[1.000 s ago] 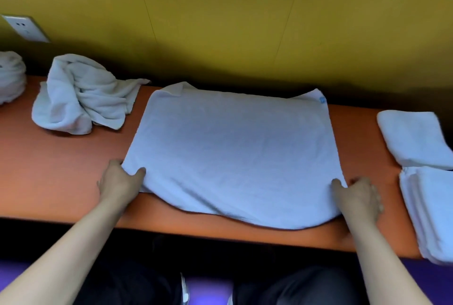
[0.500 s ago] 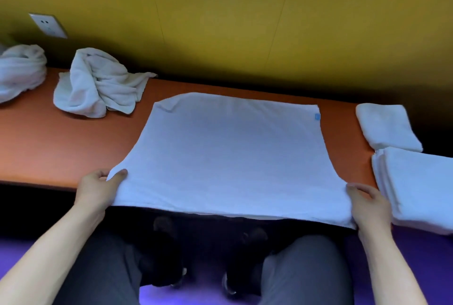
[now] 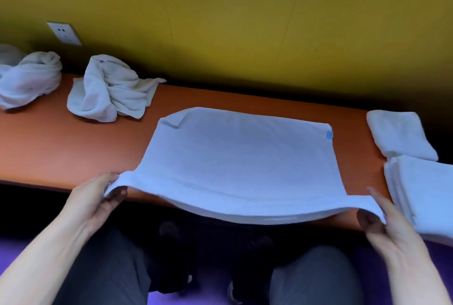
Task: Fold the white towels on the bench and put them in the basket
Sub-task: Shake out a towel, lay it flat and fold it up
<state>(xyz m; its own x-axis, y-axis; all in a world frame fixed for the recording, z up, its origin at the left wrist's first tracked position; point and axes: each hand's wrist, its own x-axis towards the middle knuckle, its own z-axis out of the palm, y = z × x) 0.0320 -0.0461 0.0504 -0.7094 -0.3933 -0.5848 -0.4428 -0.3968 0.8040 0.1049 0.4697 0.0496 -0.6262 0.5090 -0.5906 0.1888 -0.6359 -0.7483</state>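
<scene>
From the head camera, a white towel (image 3: 240,157) lies spread on the orange bench (image 3: 61,148), its far edge flat on the wood and its near edge lifted clear of the bench front, sagging in the middle between the two hands. The left hand (image 3: 98,197) pinches the near left corner, thumb under the cloth and fingers over it. The right hand (image 3: 384,216) pinches the near right corner in the same way, though its fingertips are partly hidden behind the hem, so the exact grip is hard to read. The far left corner of the towel is turned over on itself, and a small blue tag (image 3: 329,135) sits at the far right corner.

To the left on the bench lie two crumpled towels: one (image 3: 107,91) near the spread towel, another (image 3: 29,79) at the frame's edge. To the right are folded towels (a small one (image 3: 399,135) behind a larger stack (image 3: 426,194)). A wall socket (image 3: 64,33) sits on the yellow wall (image 3: 245,23). No basket is in view.
</scene>
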